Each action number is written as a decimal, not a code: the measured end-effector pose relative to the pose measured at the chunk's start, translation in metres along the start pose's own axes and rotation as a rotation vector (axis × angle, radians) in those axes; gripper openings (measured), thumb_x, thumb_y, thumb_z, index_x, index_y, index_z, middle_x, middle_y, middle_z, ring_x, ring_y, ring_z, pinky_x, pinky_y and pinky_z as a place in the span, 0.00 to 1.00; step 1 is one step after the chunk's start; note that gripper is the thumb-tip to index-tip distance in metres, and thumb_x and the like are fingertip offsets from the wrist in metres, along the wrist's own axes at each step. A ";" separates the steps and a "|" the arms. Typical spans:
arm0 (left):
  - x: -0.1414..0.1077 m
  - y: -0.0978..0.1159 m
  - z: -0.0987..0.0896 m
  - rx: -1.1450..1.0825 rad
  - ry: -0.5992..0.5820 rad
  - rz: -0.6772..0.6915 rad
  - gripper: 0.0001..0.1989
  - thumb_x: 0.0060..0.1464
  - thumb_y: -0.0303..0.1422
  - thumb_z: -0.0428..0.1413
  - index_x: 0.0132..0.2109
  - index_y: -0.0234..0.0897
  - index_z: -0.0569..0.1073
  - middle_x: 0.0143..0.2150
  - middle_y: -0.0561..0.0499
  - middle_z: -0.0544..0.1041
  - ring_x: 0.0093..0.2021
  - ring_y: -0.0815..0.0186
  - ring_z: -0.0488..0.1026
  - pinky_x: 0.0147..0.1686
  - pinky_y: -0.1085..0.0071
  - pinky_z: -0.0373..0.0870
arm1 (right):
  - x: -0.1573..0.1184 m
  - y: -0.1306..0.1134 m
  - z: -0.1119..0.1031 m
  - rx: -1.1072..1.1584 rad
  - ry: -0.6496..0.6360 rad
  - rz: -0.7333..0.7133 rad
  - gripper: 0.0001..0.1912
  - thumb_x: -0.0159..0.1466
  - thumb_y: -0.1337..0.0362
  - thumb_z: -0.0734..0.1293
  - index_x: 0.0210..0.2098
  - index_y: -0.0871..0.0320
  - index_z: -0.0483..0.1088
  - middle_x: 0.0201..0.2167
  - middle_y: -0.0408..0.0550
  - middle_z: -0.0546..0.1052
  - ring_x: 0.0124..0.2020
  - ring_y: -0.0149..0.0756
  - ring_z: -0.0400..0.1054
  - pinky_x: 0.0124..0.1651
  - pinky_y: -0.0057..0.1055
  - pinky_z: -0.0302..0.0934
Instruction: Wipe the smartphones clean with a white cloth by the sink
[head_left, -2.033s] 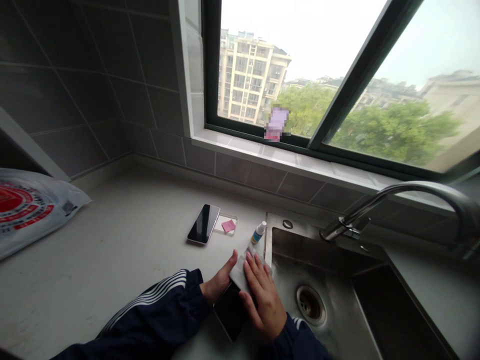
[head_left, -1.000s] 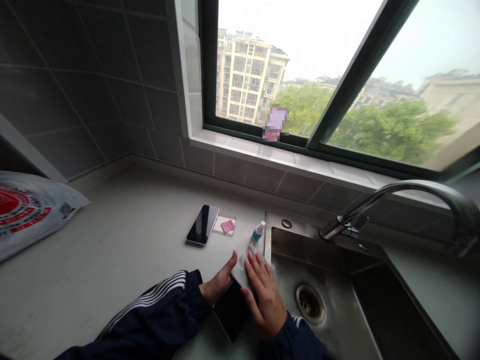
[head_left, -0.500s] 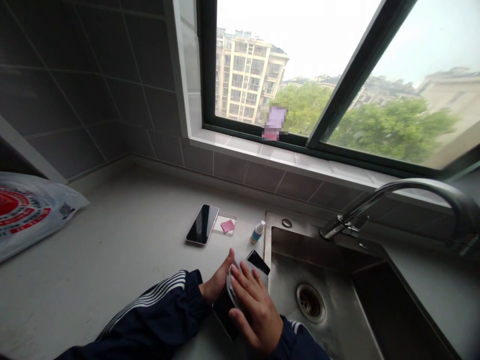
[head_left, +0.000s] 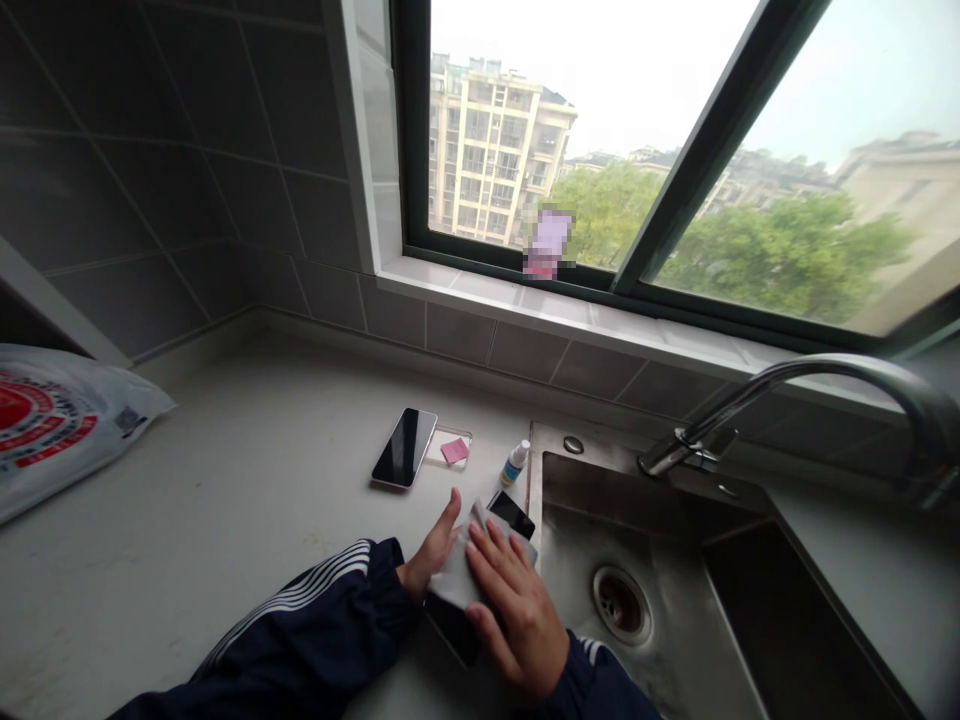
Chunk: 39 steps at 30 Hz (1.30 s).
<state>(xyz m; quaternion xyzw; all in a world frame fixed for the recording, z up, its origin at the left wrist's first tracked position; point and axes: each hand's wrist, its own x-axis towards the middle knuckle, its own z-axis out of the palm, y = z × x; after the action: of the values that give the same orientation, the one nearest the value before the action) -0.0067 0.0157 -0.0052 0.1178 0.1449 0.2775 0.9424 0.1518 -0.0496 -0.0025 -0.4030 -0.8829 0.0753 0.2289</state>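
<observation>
from my end, l to r: at far l on the counter i see a plastic bag w/ bold red print, white chars in red bands & a qr-type code near its r end; chars too small/blurry for me to read. next, a black-screened phone lies flat, its r side by a clear case w/ a pink slip on it; faint marks there, can't read them.

my l hand is at the l side of the held phone, thumb up & spread; other fingers are hidden, so can't tell if they're closed on it. that phone sits in front of me btwn both hands, tilted in view, l of the sink, black ends showing past a pale cloth laid over its middle. my r hand is flat on the cloth, fingers out straight, not curled round anything.

just past the phone's far end, a small white-capped bottle stands upright, blue & yellow label, text not legible. then the metal sink w/ round drain, & the chrome faucet arching at far r. no brand i can make out.
</observation>
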 end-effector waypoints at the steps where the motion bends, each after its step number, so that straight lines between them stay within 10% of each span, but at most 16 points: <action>1: 0.000 -0.001 0.001 0.006 -0.037 0.021 0.37 0.58 0.56 0.42 0.60 0.30 0.66 0.45 0.39 0.79 0.45 0.59 0.76 0.50 0.67 0.67 | -0.001 0.003 0.003 -0.019 0.028 0.047 0.29 0.71 0.59 0.55 0.68 0.62 0.48 0.68 0.55 0.51 0.69 0.52 0.40 0.64 0.56 0.50; 8: 0.002 -0.005 0.005 0.016 -0.209 0.078 0.34 0.61 0.52 0.41 0.64 0.32 0.62 0.58 0.41 0.72 0.64 0.58 0.61 0.66 0.65 0.44 | -0.002 0.013 0.014 -0.072 0.147 0.212 0.33 0.71 0.58 0.54 0.70 0.62 0.41 0.69 0.58 0.47 0.69 0.57 0.38 0.62 0.60 0.50; 19: 0.004 -0.004 -0.003 -0.099 0.102 -0.089 0.39 0.51 0.59 0.51 0.55 0.28 0.69 0.34 0.45 0.79 0.32 0.64 0.77 0.33 0.73 0.72 | -0.001 -0.002 -0.001 0.001 -0.033 -0.071 0.29 0.70 0.59 0.56 0.68 0.59 0.48 0.69 0.52 0.50 0.70 0.53 0.38 0.65 0.57 0.46; 27: 0.001 -0.003 0.002 0.090 -0.171 0.100 0.34 0.60 0.52 0.43 0.65 0.33 0.60 0.58 0.41 0.72 0.63 0.56 0.63 0.65 0.62 0.47 | -0.002 0.011 0.012 -0.102 0.090 0.208 0.31 0.71 0.57 0.53 0.70 0.60 0.41 0.70 0.56 0.47 0.70 0.55 0.38 0.63 0.59 0.49; 39: 0.000 -0.004 0.004 0.041 -0.123 0.128 0.36 0.60 0.53 0.41 0.65 0.31 0.59 0.56 0.38 0.73 0.59 0.55 0.67 0.64 0.61 0.51 | -0.001 0.003 0.009 -0.078 0.026 0.106 0.34 0.70 0.55 0.55 0.70 0.63 0.43 0.69 0.57 0.48 0.70 0.55 0.38 0.64 0.58 0.47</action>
<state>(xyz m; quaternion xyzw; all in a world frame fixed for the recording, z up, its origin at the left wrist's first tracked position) -0.0032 0.0117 -0.0028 0.1631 0.0845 0.3265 0.9272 0.1506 -0.0479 -0.0118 -0.4589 -0.8595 0.0474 0.2201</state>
